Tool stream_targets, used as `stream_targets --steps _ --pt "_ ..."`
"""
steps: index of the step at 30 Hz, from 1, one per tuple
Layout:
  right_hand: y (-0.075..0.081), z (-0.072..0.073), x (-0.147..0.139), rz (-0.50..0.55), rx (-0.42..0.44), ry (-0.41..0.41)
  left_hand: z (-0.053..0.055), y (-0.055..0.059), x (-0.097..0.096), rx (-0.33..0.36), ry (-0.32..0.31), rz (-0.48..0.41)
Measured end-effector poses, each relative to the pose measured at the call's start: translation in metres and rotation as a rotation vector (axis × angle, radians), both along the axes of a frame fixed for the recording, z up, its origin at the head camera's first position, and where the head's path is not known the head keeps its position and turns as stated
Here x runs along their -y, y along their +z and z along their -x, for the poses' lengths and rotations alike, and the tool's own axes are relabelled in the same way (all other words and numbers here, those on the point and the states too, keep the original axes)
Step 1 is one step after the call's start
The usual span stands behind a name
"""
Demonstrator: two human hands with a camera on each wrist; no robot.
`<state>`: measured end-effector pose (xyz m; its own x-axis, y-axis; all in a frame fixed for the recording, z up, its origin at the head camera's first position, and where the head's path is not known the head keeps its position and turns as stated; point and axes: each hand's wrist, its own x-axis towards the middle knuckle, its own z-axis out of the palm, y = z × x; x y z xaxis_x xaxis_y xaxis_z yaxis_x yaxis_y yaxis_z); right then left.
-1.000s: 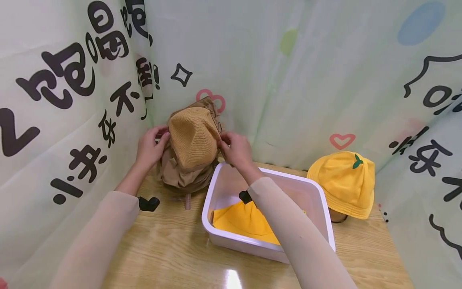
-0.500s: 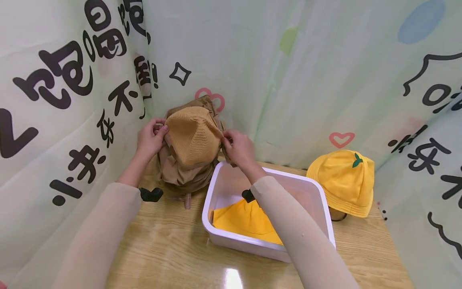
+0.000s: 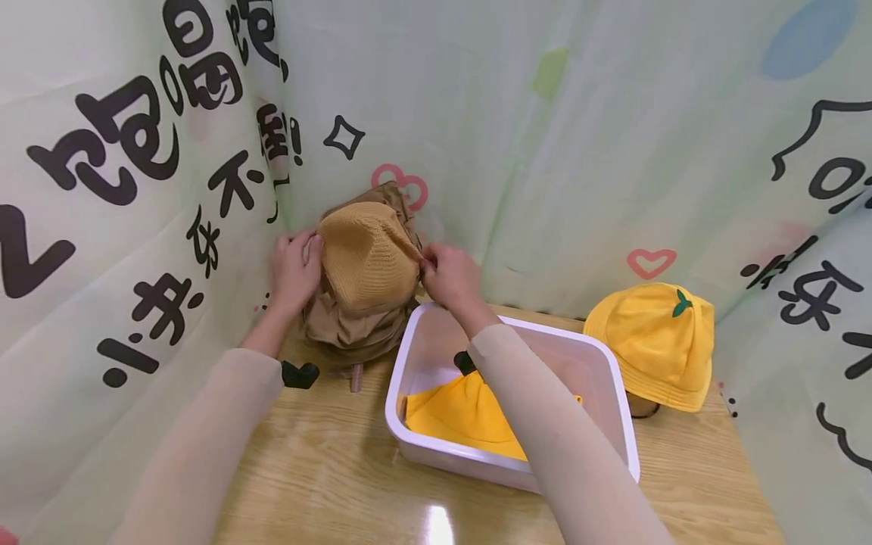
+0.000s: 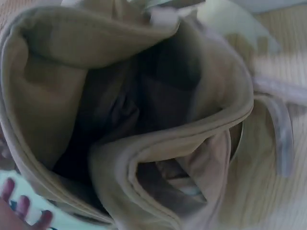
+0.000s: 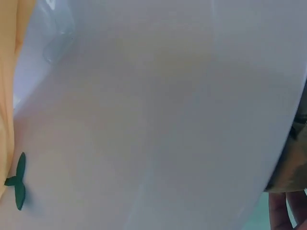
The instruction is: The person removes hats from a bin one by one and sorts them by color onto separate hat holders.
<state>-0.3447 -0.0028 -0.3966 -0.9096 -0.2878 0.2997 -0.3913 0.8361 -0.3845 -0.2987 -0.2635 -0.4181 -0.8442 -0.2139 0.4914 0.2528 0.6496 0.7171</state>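
Observation:
A tan knitted hat [image 3: 371,261] sits over the brown cloth bag [image 3: 354,333] by the back curtain. At the hat's left edge, the thumb and a finger of my left hand [image 3: 294,276] pinch it. My right hand [image 3: 453,280] pinches the hat's right edge and pulls a fold out in the fabric. The left wrist view looks into the open brown bag, with loose fingertips [image 4: 21,207] beyond its rim. Fingers [image 5: 280,211] show at the right wrist view's lower corner, past the bin wall. A yellow hat [image 3: 470,416] lies inside the white bin [image 3: 436,458].
Another yellow hat [image 3: 654,344] with a green sprout stands right of the bin, propped on something dark underneath. Printed curtains [image 3: 531,189] enclose the wooden table [image 3: 327,469] at the back and sides. A bag strap [image 4: 283,134] trails on the wood.
The left hand has shifted slightly right and turned more over the hat's edge. The right hand still grips the right edge, with the fold shifted slightly. Bag and bin stay in place.

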Motion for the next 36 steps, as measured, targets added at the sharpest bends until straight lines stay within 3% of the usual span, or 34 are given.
stream_targets --steps 3,7,14,17,22,27,32,36 --pt "-0.001 -0.001 -0.001 0.107 -0.029 0.113 -0.003 0.006 -0.011 -0.012 -0.114 0.053" --pt "-0.001 -0.001 0.001 0.217 -0.043 0.218 -0.002 0.013 -0.021 0.081 -0.245 0.163" --pt "-0.001 0.006 0.004 0.184 -0.018 0.147 0.009 0.013 -0.026 0.161 -0.274 0.167" --pt "-0.004 0.009 0.004 0.174 0.031 0.122 0.013 0.009 -0.025 0.19 -0.281 0.169" --pt "-0.014 0.013 0.003 0.175 0.132 0.114 0.017 -0.003 -0.017 0.23 -0.286 0.18" --pt "-0.02 0.016 0.004 0.14 0.181 0.128 0.017 -0.018 -0.009 0.194 -0.28 0.134" --pt "-0.02 0.017 0.007 0.103 0.164 0.122 0.016 -0.044 0.0 0.134 -0.301 0.014" --pt "-0.021 0.018 0.011 0.076 0.155 0.119 0.016 -0.065 0.007 0.142 -0.301 -0.061"
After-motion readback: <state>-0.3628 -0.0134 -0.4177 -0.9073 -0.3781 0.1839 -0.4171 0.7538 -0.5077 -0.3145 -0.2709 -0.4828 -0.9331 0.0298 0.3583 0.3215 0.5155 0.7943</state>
